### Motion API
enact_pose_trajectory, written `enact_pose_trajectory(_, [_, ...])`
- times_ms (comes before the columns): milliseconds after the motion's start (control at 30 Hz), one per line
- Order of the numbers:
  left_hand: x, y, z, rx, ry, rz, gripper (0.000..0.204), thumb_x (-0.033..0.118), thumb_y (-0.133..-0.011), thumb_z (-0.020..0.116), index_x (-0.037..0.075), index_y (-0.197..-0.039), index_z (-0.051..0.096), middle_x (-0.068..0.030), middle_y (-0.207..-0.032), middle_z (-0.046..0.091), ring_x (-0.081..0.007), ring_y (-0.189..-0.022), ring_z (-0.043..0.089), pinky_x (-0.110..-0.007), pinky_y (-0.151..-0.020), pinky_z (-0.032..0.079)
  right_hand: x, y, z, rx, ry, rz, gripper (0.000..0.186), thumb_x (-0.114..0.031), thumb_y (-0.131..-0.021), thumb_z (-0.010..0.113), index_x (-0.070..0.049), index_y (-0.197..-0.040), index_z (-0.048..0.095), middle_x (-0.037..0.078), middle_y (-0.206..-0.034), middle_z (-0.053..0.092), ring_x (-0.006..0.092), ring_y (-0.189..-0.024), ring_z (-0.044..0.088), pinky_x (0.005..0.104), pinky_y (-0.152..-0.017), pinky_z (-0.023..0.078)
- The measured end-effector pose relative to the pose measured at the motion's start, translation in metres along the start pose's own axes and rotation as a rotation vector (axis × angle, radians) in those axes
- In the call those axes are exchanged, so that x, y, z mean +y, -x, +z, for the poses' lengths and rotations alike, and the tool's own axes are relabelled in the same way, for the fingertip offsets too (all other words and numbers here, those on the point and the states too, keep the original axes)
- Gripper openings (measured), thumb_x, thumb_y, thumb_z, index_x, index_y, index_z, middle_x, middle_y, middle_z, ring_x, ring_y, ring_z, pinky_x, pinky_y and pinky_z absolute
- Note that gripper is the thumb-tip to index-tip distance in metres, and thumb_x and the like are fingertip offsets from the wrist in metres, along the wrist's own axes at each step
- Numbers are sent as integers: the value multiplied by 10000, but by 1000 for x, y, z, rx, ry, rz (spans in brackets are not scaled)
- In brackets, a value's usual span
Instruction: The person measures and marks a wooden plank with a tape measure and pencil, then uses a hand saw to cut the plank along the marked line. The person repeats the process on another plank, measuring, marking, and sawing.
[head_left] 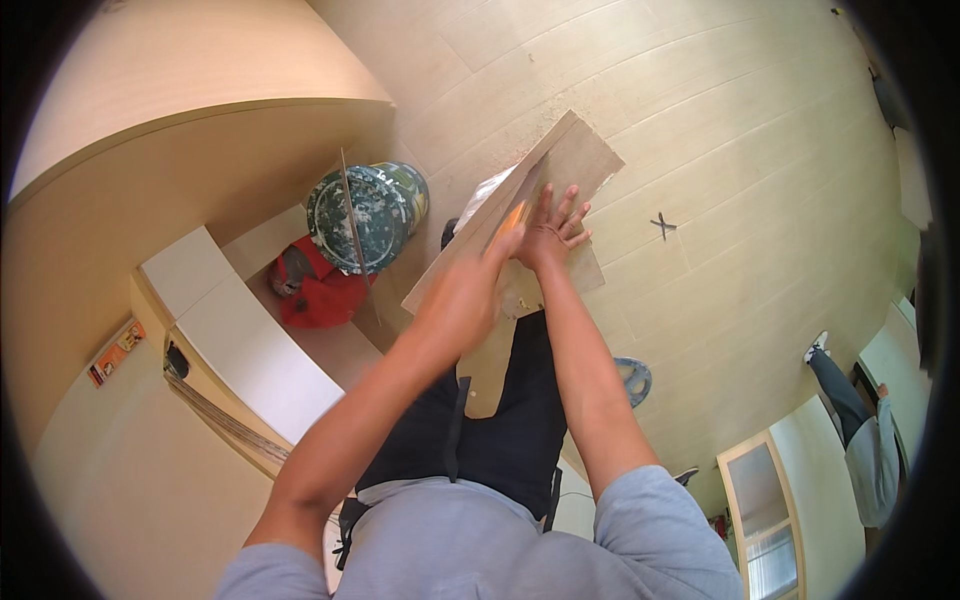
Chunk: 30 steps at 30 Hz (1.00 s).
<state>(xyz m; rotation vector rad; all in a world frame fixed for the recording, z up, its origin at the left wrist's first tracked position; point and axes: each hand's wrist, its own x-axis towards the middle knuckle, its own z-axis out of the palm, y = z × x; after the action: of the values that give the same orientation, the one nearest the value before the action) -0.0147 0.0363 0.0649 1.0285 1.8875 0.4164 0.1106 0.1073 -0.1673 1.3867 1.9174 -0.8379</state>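
My left hand (465, 300) is closed, smeared by motion, around a tool with an orange part (514, 216) and a narrow dark blade (530, 178), apparently a hand saw. The blade lies along a light wood-grained board (580, 155), which is tilted above the floor in front of my legs. On the board's right part, my right hand (552, 235) presses with its fingers spread. A white patch (490, 188) shows by the board's left edge. How the board is supported underneath is hidden.
A paint-splashed green bucket (395, 195) stands at left, a thin strip (353, 220) across it, beside a red bag (325, 298). White panels (260, 335) lie lower left. Sawdust (560, 100) dots the tiled floor. A black cross mark (663, 226), grey wheel-like disc (633, 382) and another person (872, 470) are right.
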Motion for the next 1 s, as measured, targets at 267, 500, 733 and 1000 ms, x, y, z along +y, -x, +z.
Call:
enact_pose_trajectory(267, [32, 62, -50, -185, -119, -240, 694, 15, -936, 586, 224, -1575, 414, -268, -988, 689, -481, -909, 669, -543, -787, 530, 4, -4, -6, -9, -44, -44, 1670, -539, -507, 995, -263, -1648, -193, 171, -1686, -320, 517, -1526, -263, 794, -1150, -47])
enact_pose_trajectory(500, [-33, -52, 31, -128, -74, -189, 706, 34, -928, 598, 248, -1575, 412, -289, -1003, 682, -481, -901, 658, -541, -779, 514, 1, -5, 0, 53, -11, -38, 1665, -538, -502, 997, -265, -1655, -173, 182, -1691, -301, 519, -1527, -259, 793, -1152, -44])
enact_pose_trajectory(733, [45, 111, -62, -234, -57, -313, 662, 23, -951, 574, 214, -1567, 422, -272, -1007, 674, -466, -925, 664, -533, -795, 525, 1, -3, -6, -1, -29, -37, 1680, -546, -483, 1000, -267, -1655, -172, 180, -1689, -307, 515, -1527, -261, 792, -1155, -45])
enact_pose_trajectory(1000, [-47, -49, 28, -93, -52, -129, 714, 19, -926, 564, 239, -1583, 392, -292, -984, 677, -485, -860, 656, -571, -745, 498, -4, -6, -16, 28, -37, -17, 1661, -497, -517, 1001, -272, -1649, -194, 172, -1690, -310, 509, -1523, -277, 793, -1157, -31])
